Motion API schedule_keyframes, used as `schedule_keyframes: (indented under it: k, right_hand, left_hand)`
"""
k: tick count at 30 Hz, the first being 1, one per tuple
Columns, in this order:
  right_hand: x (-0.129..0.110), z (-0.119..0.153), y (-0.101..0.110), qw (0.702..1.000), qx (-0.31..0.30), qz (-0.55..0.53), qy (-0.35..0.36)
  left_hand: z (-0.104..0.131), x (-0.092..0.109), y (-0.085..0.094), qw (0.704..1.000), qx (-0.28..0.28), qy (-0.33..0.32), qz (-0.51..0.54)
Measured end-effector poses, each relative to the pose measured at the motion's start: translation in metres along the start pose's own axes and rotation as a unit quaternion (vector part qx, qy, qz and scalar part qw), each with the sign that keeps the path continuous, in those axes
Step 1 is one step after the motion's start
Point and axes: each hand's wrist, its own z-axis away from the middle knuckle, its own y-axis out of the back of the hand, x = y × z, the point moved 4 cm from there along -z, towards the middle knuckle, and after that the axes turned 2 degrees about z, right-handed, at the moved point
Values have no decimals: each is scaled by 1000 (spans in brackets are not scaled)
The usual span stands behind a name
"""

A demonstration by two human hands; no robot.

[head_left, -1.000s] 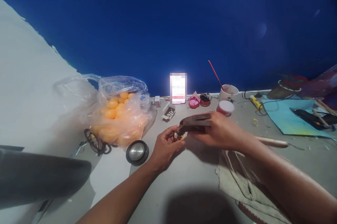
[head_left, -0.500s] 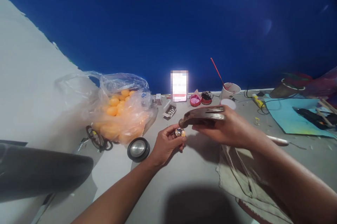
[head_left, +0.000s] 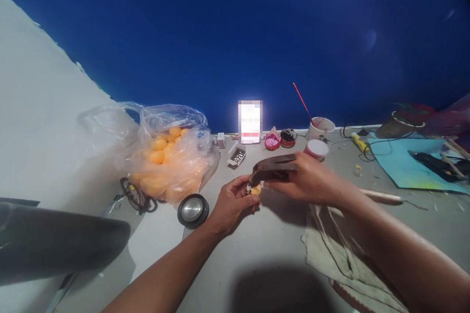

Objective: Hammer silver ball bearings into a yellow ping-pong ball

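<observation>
My left hand [head_left: 237, 200] pinches a small yellow-orange ball [head_left: 256, 189] whose side carries shiny silver studs that look like thumbtack heads. In my right hand [head_left: 312, 178] is a dark metal claw hammer [head_left: 273, 168], gripped near its head; the handle is hidden from view. The hammer's striking face is down at the ball, covering part of it, and I cannot make out exactly where they touch. Beyond my hands, a small open box [head_left: 237, 155] contains several silver tacks. Left of my left wrist lies a round black-rimmed metal lid [head_left: 193, 210].
A clear plastic bag [head_left: 172, 156] of orange balls stands left. At the back are a bright blurred screen [head_left: 250, 122], small red containers [head_left: 272, 141] and a white cup [head_left: 321, 128] with a red stick. Beige cloth [head_left: 326, 244] lies under my right forearm; blue sheet [head_left: 404, 156] at right.
The hammer has come down and slightly left onto the studded ball, with my right hand following. The ball has turned a little, showing fewer studs. My left hand stays nearly in place.
</observation>
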Motion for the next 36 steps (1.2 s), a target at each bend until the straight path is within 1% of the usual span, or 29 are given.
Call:
schedule_keyframes:
  k: [2,5,7,11,12,13,15,17,21,22,26,27,28,31,32,33,36]
  right_hand:
    - [1,0,1,1000,-7,-3,-4]
    - [1,2,7,999,32,-27,-17]
    - [1,2,8,998,38,-40,-24]
    - [4,0,0,998,-35,-12,-42]
    - [4,0,0,998,-37,-11,-46]
    - [3,0,2,998,-26,-22,-48]
    - [1,0,8,997,19,-59,-46]
    - [0,0,10,996,35,-76,-38]
    - [2,-1,1,999,-35,-21,-30]
    - [2,-1,1,999,-32,-15,-30]
    - [1,-1,9,997,51,-48,-38]
    - [1,-1,9,996,55,-56,-37]
    - [1,-2,8,997,43,-59,-35]
    - [2,-3,0,998,-23,-44,-41]
    - [3,-2,-1,998,-29,-37,-47]
    - [3,-2,0,998,-20,-32,-51]
    - [-1,-1,9,998,48,-29,-30]
  left_hand:
    - [0,0,1,1000,5,-3,1]
    - [-1,0,1,1000,-1,-1,-3]
    - [-1,0,0,1000,-5,0,-5]
    - [0,0,-1,1000,2,-4,-1]
    - [0,0,-1,1000,6,-2,0]
    - [1,0,-1,1000,9,2,-2]
    - [1,1,-2,1000,14,11,-8]
    - [2,1,-2,1000,19,16,-11]
    - [2,1,-2,1000,25,16,-6]
    - [2,1,-2,1000,22,15,-6]
    - [-1,-1,0,1000,18,8,-4]
    - [-1,-1,0,1000,20,8,-3]
    - [-1,-2,0,1000,20,9,-6]
    - [2,-1,-3,999,21,16,-30]
    - [3,0,-4,999,21,18,-40]
    - [4,1,-5,999,19,21,-46]
    - [5,3,-8,998,19,21,-53]
